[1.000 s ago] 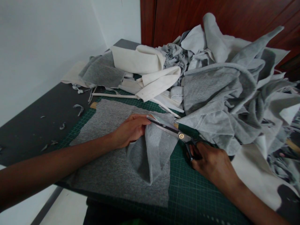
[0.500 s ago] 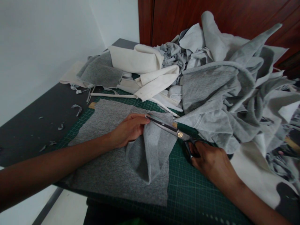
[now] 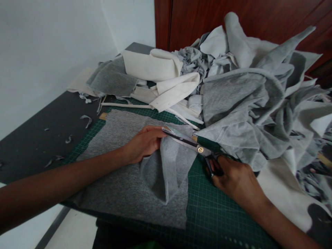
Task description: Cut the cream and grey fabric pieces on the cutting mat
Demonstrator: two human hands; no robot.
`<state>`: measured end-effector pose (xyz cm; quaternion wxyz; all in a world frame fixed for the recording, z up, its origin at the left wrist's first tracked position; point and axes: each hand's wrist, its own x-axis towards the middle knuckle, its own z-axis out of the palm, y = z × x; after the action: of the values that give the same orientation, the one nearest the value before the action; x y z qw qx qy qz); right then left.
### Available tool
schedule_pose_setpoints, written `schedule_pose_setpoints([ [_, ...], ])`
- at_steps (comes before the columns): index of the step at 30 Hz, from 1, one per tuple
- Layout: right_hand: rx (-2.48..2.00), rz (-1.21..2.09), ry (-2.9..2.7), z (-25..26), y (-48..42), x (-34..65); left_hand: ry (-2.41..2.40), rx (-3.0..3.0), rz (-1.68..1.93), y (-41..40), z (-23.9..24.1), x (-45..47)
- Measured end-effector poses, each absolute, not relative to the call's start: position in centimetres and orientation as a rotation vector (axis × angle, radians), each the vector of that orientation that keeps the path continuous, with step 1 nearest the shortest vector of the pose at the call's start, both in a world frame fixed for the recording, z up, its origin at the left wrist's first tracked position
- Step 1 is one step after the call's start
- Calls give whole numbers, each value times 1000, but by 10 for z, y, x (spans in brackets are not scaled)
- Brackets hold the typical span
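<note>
My left hand [image 3: 145, 142] pinches the top of a folded grey fabric piece [image 3: 169, 166], whose loose lower part hangs in a loop. That piece lies over a larger flat sheet of heathered grey fabric [image 3: 114, 193]. My right hand [image 3: 233, 178] is closed round the black handles of a pair of scissors [image 3: 200, 149]. The blades point left, and their tips reach my left thumb and fingertips at the fabric's upper edge. The blades look nearly closed. Beneath the fabric lies a green cutting mat [image 3: 212, 211] with a grid.
A large heap of grey and white fabric [image 3: 241, 93] covers the back and right. Folded cream fabric [image 3: 153, 65] and cream strips lie behind the sheet. Small scraps [image 3: 86, 121] dot the dark tabletop [image 3: 38, 131] at left, beside a white wall [image 3: 57, 41].
The scissor blades look slightly more closed than before. Both hands keep their hold, and the whole view has shifted a few pixels.
</note>
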<state>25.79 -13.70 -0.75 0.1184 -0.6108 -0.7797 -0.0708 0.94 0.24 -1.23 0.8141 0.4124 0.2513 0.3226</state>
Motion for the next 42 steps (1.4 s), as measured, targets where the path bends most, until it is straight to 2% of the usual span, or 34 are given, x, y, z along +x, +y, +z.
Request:
schedule_pose_setpoints([
  [14,-1845,-183,-2253,-8,-142,256,602,738,638,3,-7,11],
  [42,-1900,-476,-2241,-12,-141,252,464,827,590,7,-11,7],
])
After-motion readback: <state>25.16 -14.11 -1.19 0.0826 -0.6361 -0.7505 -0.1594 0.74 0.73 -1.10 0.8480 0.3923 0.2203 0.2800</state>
